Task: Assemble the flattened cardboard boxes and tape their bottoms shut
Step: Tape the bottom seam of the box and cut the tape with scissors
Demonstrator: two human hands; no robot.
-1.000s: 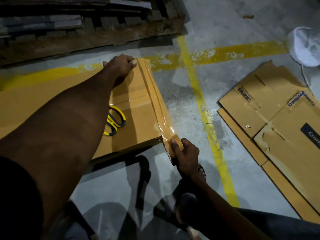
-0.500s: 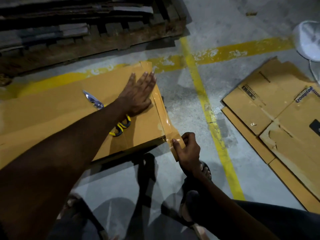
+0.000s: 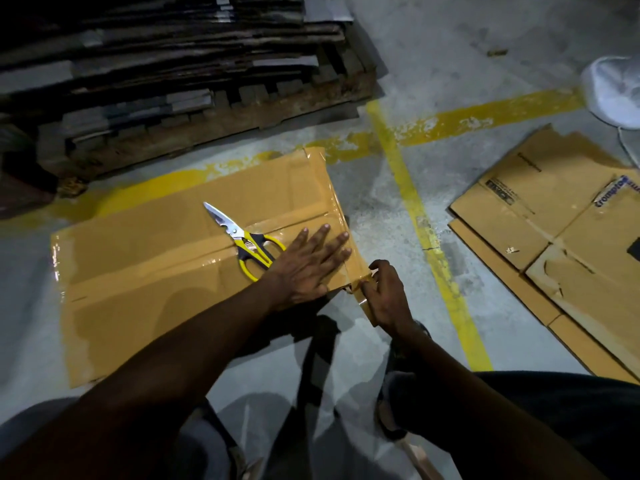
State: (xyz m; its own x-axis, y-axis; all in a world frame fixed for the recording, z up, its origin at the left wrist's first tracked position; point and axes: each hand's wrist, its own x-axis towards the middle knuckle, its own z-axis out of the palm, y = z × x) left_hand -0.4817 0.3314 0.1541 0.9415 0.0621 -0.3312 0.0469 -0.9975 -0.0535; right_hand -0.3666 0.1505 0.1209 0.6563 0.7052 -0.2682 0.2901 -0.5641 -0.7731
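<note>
The brown cardboard box (image 3: 173,289) lies on the grey concrete floor with its closed bottom flaps facing up. Glossy brown tape (image 3: 332,202) runs down the box's right edge, and another shiny band crosses its middle seam, so this bottom looks nearly sealed. The left hand (image 3: 308,268) lies flat on the box near its right edge, fingers straight and spread, pressing down. The right hand (image 3: 384,292), at the box's near right corner, pinches the tape's loose end, which I judge has yet to be smoothed over the corner. Yellow-handled steel scissors (image 3: 246,244) rest on the box top. Right of the box, flattened printed cartons (image 3: 554,237) await assembly.
</note>
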